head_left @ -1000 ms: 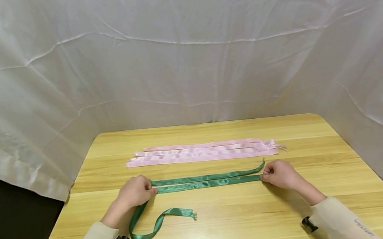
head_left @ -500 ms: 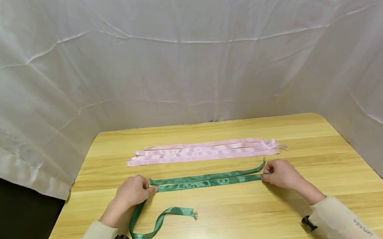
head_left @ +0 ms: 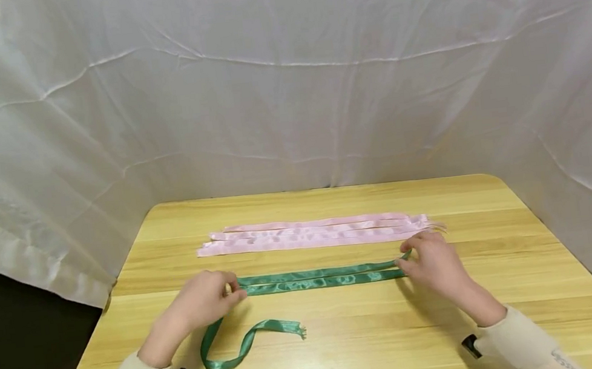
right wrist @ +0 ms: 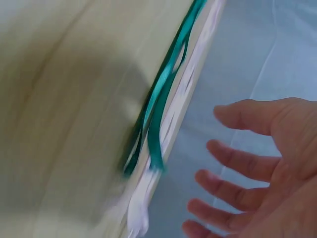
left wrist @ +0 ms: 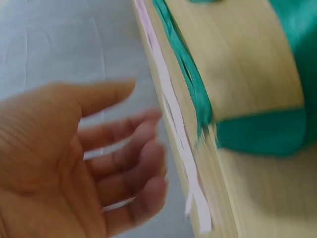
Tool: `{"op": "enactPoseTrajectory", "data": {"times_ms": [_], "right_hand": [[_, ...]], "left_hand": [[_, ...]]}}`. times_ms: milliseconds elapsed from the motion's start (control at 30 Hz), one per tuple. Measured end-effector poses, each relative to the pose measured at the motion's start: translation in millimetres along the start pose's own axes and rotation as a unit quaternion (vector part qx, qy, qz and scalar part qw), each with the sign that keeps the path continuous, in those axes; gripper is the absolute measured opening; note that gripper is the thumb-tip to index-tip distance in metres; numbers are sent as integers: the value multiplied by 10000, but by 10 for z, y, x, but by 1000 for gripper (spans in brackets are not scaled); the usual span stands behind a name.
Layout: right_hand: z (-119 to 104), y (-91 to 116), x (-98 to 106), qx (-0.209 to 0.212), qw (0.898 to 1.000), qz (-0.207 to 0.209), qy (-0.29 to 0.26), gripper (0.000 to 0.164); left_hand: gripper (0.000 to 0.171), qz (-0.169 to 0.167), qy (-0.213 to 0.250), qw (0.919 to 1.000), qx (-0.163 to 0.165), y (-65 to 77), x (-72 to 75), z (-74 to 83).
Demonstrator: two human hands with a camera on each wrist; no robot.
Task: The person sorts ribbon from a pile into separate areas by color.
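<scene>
Two green satin ribbons lie side by side across the table, the far ribbon (head_left: 312, 274) and the near ribbon (head_left: 318, 283). My left hand (head_left: 205, 298) hovers at their left ends, thumb and fingers parted; the left wrist view shows nothing between them. From beneath that hand a loose green ribbon tail (head_left: 229, 364) curves toward the front, its frayed end pointing right. At the right ends is my right hand (head_left: 437, 269), fingers spread and holding nothing in the right wrist view. It partly hides the far ribbon's upturned tip.
Several pink ribbons (head_left: 307, 238) lie in a row behind the green ones, with frayed ends at the right. The wooden table (head_left: 379, 333) ends at a pale curtain (head_left: 288, 118) behind and at the sides. Black wrist devices show at both sleeves.
Both hands have let go of the near green ribbon. The right hand has shifted up toward the far ribbon's right end; the left has loosened its pinch. The ribbons lie nearly unmoved.
</scene>
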State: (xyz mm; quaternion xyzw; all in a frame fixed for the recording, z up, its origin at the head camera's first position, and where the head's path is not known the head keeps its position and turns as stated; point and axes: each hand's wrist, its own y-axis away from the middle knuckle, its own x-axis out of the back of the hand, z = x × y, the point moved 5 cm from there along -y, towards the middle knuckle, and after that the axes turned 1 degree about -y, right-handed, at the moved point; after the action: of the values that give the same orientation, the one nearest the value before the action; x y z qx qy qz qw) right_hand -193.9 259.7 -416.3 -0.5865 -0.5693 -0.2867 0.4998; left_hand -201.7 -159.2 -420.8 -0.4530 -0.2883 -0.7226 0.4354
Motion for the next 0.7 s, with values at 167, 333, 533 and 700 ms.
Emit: {"op": "enactPoseTrajectory", "data": {"times_ms": [167,333,533,700], "right_hand": [[-404,42,-160,806,9958,175,-400,21],[-798,97,-337,1366,9876,-39,-766,28],[-1171,128,-524,1931,9755,-589,-870,28],[-1393,129,-658,2306,9651,-885,-871,27]], "left_hand": [[18,-659,234,9947,-756,70,-142,244],[32,-880,145,9928,-799,104,-211,432],[36,-1127,-42,9904,-794,76,-337,581],[32,-943,-552,9898,-911,78,-422,608]]}}
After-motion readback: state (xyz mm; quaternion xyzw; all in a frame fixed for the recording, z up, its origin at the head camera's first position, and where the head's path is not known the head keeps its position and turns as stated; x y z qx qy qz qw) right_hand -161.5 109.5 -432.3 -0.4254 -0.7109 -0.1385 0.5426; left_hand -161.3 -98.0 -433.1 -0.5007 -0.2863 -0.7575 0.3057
